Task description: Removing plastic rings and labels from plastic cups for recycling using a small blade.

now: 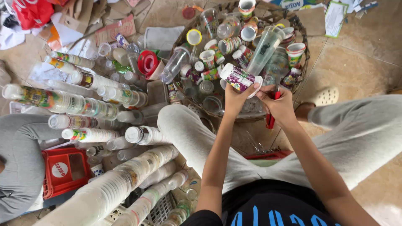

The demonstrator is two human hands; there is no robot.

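My left hand (235, 99) grips a small plastic cup (238, 78) with a purple and green printed label, held on its side above a round wicker basket (302, 67). My right hand (278, 105) pinches the white rim of the same cup and also holds a red-handled tool (272, 119) that points down. The basket under both hands is full of loose printed cups and clear plastic cups.
Long stacks of nested cups (63, 100) lie on the floor to the left, and more stacks (117, 184) run to the lower left. A red crate (65, 170) stands beside another person's grey sleeve (19, 159). Cardboard scraps (96, 16) lie at the top left.
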